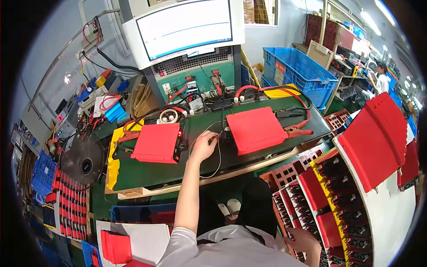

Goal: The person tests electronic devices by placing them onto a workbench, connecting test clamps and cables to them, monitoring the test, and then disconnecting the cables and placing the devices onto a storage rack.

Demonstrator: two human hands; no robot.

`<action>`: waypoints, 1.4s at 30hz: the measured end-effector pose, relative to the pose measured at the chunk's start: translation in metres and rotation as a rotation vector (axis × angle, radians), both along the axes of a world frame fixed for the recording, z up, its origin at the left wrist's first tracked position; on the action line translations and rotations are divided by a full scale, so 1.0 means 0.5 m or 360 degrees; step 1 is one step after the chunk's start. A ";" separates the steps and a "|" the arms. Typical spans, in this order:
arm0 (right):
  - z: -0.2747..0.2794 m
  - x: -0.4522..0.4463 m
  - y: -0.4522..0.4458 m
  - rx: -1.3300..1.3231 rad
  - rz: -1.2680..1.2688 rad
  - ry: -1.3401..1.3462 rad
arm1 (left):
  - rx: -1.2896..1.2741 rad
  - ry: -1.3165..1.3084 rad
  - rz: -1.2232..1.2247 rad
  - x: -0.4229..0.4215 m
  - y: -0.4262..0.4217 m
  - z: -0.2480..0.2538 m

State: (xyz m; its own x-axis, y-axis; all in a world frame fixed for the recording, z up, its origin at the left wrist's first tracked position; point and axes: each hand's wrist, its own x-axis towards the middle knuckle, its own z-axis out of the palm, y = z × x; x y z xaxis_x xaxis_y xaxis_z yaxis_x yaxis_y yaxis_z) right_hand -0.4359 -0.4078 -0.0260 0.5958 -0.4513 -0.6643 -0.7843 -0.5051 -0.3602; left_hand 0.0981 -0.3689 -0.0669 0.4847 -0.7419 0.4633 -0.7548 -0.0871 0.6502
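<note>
The green worktop leaves me a bare strip between its near edge and the two red units; past the right one, more bare mat runs to the rounded corner. Between the units is a narrow gap, taken up by my left hand and a thin cable that loops toward the edge.

I count two red units on the mat, the left one and the right one, two yellow sheets, one under cables at each end, one monitor and one fan.

My left fingers are nearly closed at the cable, just beside the right unit's dark end; I can't tell whether they pinch it or only touch. My right hand hangs low beside the racked red units, its grip too hidden to tell
</note>
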 end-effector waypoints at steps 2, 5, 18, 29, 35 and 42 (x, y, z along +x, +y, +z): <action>0.008 0.004 0.002 0.0007 -0.0023 0.0041 | 0.0027 0.0024 0.0013 0.000 -0.001 0.000; 0.007 0.004 0.003 0.0017 -0.0026 0.0066 | 0.0042 0.0018 0.0024 0.000 -0.001 0.001; 0.017 0.008 0.005 0.0037 -0.0028 0.0004 | 0.0020 0.0009 0.0033 -0.003 -0.001 0.003; 0.017 0.005 0.004 0.0025 -0.0025 -0.0003 | 0.0004 -0.0016 0.0015 -0.004 -0.001 0.005; 0.002 -0.001 0.002 0.0012 -0.0014 -0.0010 | -0.0020 -0.0018 0.0008 -0.002 -0.001 0.002; 0.008 0.003 0.002 0.0021 -0.0013 0.0004 | -0.0025 -0.0014 0.0018 -0.003 -0.002 0.001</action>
